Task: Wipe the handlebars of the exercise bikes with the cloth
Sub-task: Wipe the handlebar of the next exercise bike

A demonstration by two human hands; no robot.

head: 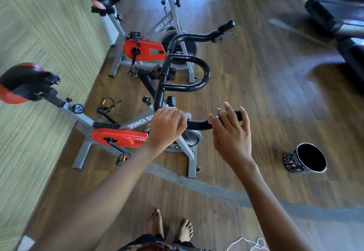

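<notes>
1. Far to the left of my left hand, I see the near bike's saddle (23, 85), red and black, close to the wall.
2. Down and left of that hand is the bike (118, 138), with a red cover and grey frame. A second bike (145, 48) stands beyond it.
3. The left hand (167, 127) is curled over the cloth and grips it against the handlebar.
4. The cloth (186, 116) is pale grey and peeks out past the fingers, lying on the bar.
5. The handlebar (199, 125) runs black between both hands, and its loop rises beyond the left hand.
6. The right hand (231, 132) is wide, fingers spread over the bar's end. I cannot tell whether it touches.
7. Right of that hand and lower, a black patterned cup (305, 158) sits on the wood floor (256, 93).
</notes>
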